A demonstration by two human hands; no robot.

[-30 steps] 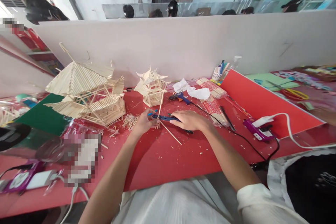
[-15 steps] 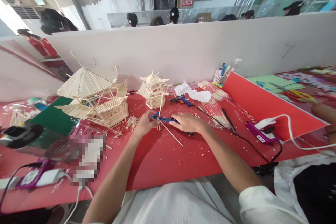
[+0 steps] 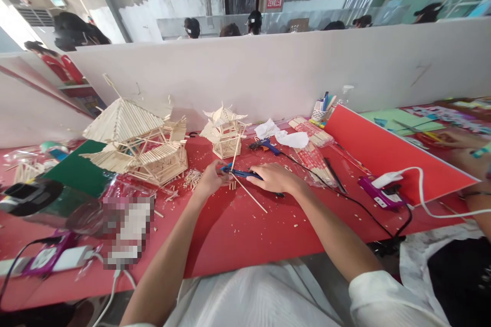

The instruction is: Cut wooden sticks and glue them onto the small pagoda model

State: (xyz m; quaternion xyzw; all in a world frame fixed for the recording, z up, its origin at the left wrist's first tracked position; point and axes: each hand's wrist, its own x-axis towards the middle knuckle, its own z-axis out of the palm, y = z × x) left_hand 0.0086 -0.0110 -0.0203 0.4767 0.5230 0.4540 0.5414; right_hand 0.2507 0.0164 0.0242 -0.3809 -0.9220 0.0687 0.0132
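My right hand (image 3: 275,178) is closed round the handles of blue-handled pliers (image 3: 242,172), whose jaws point left. At the jaws, a thin wooden stick (image 3: 235,150) rises at a slant. My left hand (image 3: 211,180) is closed, its fingertips pinching at the stick beside the jaws; the exact grip is partly hidden. A second thin stick (image 3: 251,195) slants down to the right on the red table (image 3: 245,240). Behind my hands stands a small stick-built pavilion (image 3: 225,135). To the left is a larger stick pavilion (image 3: 140,143) with a wide roof.
Stick offcuts (image 3: 193,179) lie by the large pavilion. A blue glue gun (image 3: 268,146), white tissue (image 3: 292,139) and packs of sticks (image 3: 315,163) sit right of centre. A red board (image 3: 391,158) leans by a purple power strip (image 3: 381,195). A bottle (image 3: 57,204) lies left.
My hands, the pliers and the sticks look almost unchanged. At the far right, another person's hands and arm have shifted, and a teal-coloured item now shows there.
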